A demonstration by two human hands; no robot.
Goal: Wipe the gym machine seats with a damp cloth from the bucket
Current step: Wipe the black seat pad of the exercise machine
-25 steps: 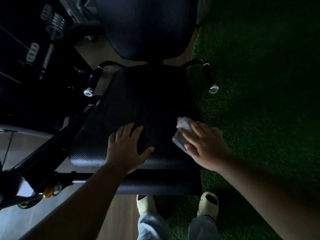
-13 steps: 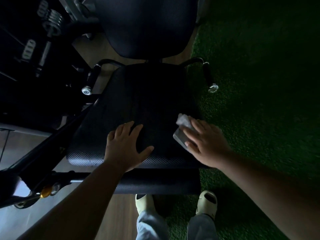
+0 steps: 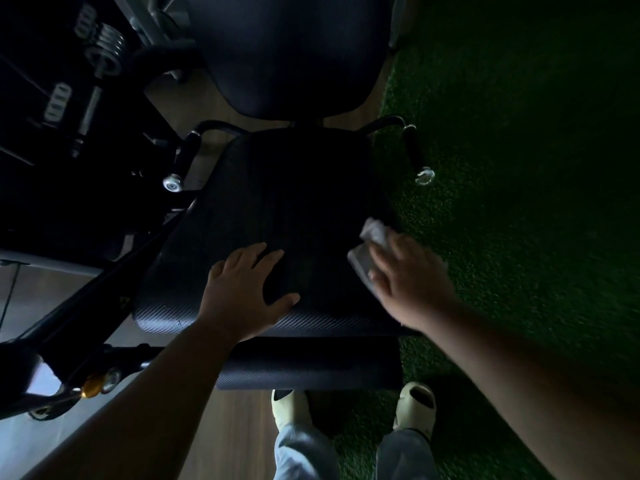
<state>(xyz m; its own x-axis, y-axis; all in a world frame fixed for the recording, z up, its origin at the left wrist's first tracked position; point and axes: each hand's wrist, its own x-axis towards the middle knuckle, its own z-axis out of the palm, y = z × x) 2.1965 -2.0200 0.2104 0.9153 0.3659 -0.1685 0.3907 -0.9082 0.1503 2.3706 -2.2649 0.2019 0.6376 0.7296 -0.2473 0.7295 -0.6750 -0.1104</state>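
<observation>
The black seat (image 3: pixel 277 216) fills the view; the left hand (image 3: pixel 242 292) lies flat on its front, fingers spread. The right hand (image 3: pixel 408 285), pressing the pale cloth (image 3: pixel 372 237), has slid slightly rightward to the seat's edge, so that side looks nearly wiped.

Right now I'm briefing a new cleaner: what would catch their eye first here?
The pale cloth under the right hand, at the right edge of the dark seat. Next the left hand, flat on the seat's front. Green turf lies to the right.
</observation>
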